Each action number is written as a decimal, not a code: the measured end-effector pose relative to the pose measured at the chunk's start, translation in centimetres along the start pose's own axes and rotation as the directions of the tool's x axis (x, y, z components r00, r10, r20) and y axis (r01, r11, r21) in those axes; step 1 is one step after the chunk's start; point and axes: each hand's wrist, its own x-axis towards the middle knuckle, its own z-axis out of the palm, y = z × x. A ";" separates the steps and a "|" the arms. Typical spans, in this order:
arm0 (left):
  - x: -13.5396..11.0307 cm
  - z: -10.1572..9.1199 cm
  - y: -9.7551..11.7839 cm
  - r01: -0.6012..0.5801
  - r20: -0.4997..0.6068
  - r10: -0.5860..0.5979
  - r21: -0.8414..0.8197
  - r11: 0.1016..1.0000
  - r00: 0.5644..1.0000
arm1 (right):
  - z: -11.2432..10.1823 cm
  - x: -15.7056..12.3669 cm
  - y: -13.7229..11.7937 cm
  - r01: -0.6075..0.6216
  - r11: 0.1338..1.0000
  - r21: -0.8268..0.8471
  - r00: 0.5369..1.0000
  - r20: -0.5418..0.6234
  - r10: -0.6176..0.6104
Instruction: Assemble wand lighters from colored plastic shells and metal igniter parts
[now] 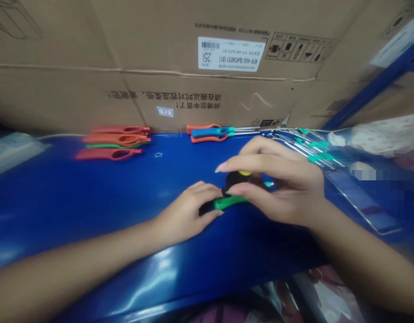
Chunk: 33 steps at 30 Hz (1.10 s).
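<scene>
A green utility lighter (pixel 229 202) lies on the blue table in front of me. My left hand (pixel 193 206) is closed around its left end, thumb on the near side. My right hand (pixel 284 184) grips a short black screwdriver (pixel 236 180) with a yellow top between thumb and fingers, right over the lighter. The screwdriver's tip is hidden, and so is much of the lighter's right part behind my right hand. A small teal-and-metal bit (pixel 269 184) shows beneath my right fingers.
Red, orange and green lighter handles (pixel 112 154) lie at the back left. Lighters with metal rods (pixel 210 133) are at the back middle. Several loose rods with teal parts (pixel 316 150) lie right, near a phone (pixel 363 202). A large cardboard box (pixel 153 58) stands behind the table.
</scene>
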 end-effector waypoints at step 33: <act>0.0 0.2 0.2 0.000 -0.006 0.000 0.022 1.000 1.000 | 0.9 -0.3 -1.0 -0.039 0.997 -0.062 0.997 0.067 0.043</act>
